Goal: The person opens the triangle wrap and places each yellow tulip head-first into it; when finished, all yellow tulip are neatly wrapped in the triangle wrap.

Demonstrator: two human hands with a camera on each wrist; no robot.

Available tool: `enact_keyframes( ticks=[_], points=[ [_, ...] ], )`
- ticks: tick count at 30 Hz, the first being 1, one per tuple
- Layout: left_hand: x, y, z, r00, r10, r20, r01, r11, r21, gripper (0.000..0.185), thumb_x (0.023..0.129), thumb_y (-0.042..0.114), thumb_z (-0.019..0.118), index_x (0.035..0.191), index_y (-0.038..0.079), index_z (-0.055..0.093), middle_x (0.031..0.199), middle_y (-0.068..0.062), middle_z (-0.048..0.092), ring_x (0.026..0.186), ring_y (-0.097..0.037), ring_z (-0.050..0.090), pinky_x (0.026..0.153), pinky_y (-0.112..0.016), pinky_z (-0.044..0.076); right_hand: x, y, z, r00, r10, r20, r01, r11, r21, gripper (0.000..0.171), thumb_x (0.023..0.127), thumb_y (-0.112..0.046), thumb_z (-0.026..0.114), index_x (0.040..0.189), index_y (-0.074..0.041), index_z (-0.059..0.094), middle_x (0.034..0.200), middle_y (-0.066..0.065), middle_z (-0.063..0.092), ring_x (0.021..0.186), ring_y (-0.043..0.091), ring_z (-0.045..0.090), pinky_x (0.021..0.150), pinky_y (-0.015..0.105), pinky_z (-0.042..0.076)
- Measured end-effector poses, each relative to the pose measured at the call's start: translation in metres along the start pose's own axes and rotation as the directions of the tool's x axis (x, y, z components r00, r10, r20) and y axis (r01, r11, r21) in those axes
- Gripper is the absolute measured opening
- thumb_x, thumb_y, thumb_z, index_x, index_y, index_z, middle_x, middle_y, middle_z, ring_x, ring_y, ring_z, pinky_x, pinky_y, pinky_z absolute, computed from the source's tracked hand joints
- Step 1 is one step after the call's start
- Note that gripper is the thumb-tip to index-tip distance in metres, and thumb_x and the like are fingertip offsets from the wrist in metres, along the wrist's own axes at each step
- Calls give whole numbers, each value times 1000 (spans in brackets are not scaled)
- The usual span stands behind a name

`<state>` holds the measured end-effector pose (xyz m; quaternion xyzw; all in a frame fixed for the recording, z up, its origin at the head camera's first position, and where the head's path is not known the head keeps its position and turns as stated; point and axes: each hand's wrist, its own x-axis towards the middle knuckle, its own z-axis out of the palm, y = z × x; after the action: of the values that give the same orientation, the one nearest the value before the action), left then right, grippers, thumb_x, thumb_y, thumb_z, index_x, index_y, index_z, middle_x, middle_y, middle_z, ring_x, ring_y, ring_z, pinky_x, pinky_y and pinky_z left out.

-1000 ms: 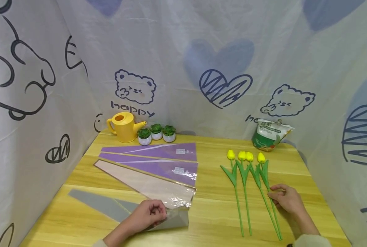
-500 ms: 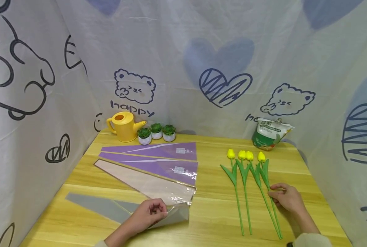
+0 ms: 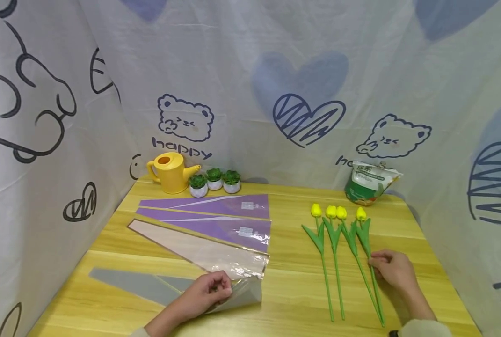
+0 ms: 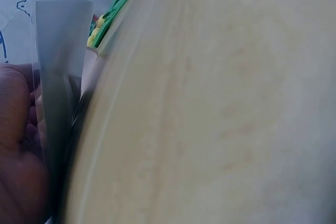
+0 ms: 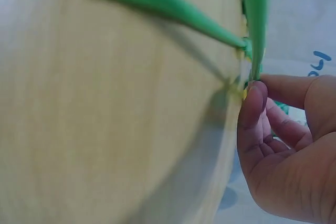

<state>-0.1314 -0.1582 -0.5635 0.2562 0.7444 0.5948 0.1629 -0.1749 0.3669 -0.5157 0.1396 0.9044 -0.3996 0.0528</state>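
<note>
My left hand [image 3: 208, 292] pinches the clear top film of a grey flower sleeve [image 3: 126, 281] at the table's front. The film [image 4: 63, 35] stands up beside the fingers in the left wrist view, raised from the grey back sheet. To the right, my right hand [image 3: 395, 271] pinches the stem of the rightmost yellow tulip [image 3: 361, 214] between thumb and forefinger, just below its leaves. That green stem [image 5: 256, 19] rises from the fingertips in the right wrist view. Close on its left lies another tulip [image 3: 341, 213], their stems converging near the lower ends.
Two more tulips [image 3: 315, 210] lie farther left. Behind the grey sleeve are a pale pink sleeve [image 3: 191, 241] and two purple sleeves [image 3: 208, 225]. A yellow watering can [image 3: 172, 173], small potted succulents [image 3: 214, 179] and a green-white bag [image 3: 366, 185] stand along the back.
The right hand has shifted the rightmost tulip's bloom slightly to the right, away from its neighbour. My left hand has moved a little right with the film, and the sleeve's mouth gapes more.
</note>
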Motion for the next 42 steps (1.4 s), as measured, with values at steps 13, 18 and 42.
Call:
enact_keyframes(
  ticks=[13, 18, 42],
  points=[
    [-1, 2, 3, 999, -46, -27, 46, 999, 20, 17, 100, 23, 68, 100, 6, 66, 80, -3, 65, 66, -2, 58, 62, -23, 55, -23, -23, -4, 999, 38, -18, -33, 978, 208, 44, 102, -12, 63, 136, 15, 55, 96, 5, 73, 75, 9, 67, 71, 29, 61],
    [-4, 1, 6, 998, -49, -29, 48, 999, -21, 13, 100, 22, 69, 102, 10, 68, 78, 1, 64, 63, 0, 57, 56, -21, 53, -36, -36, 6, 996, 62, -60, -37, 935, 353, 43, 103, -8, 61, 139, 15, 52, 91, -3, 69, 76, 8, 67, 74, 27, 61],
    [1, 0, 21, 970, 120, -212, -95, 987, 127, 12, 98, 9, 69, 99, 21, 67, 84, -4, 68, 73, 0, 57, 63, -23, 51, -87, -97, 77, 953, -102, -286, 261, 758, 598, 14, 102, 0, 60, 104, 14, 61, 78, 5, 75, 71, 15, 76, 69, 29, 63]
  ],
)
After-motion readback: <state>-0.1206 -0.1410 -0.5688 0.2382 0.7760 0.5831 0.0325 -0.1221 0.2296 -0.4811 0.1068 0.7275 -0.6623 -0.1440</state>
